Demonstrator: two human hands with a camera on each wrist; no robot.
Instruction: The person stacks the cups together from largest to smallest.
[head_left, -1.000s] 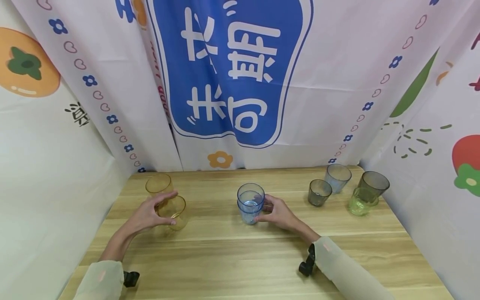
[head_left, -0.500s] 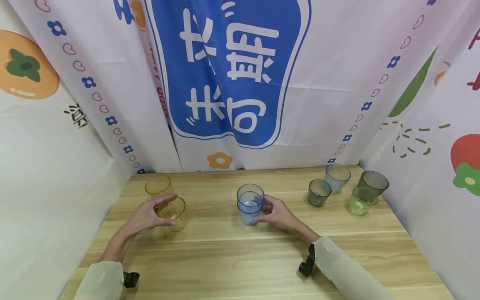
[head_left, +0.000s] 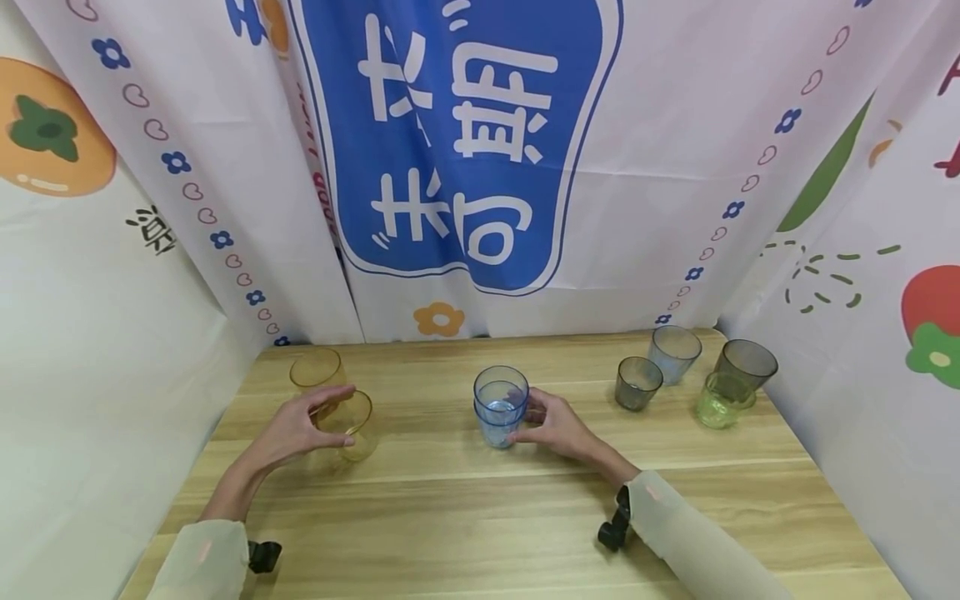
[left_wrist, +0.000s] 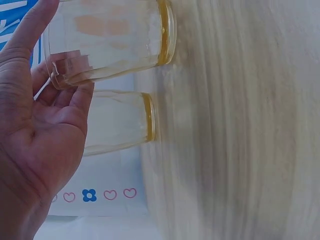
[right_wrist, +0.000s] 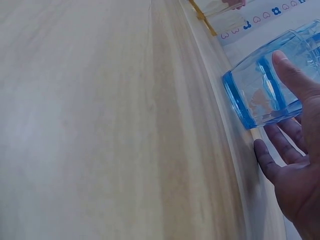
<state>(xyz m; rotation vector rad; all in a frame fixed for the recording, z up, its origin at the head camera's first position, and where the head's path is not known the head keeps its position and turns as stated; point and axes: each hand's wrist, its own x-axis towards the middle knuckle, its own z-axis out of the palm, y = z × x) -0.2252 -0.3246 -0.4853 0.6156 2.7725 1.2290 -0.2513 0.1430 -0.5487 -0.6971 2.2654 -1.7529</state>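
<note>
On the table's left side, my left hand point(head_left: 292, 429) holds an amber drinking glass point(head_left: 358, 435), thumb on the near side and fingers on the far side. The left wrist view shows this glass point(left_wrist: 115, 37) standing on its base, gripped near the rim. Another amber glass point(head_left: 318, 367) stands just behind it, partly hidden by the hand. Near the middle, two blue glasses point(head_left: 498, 421) stand stacked, one inside the other. My right hand point(head_left: 558, 429) grips them from the right; its thumb lies along the blue glass point(right_wrist: 250, 100) in the right wrist view.
At the back right stand a small grey glass point(head_left: 637, 387), a pale bluish glass point(head_left: 675, 358), a dark grey glass point(head_left: 748, 367) and a green glass point(head_left: 717, 410). A printed curtain point(head_left: 615, 250) hangs right behind the wooden table point(head_left: 450, 525), with side cloths left and right.
</note>
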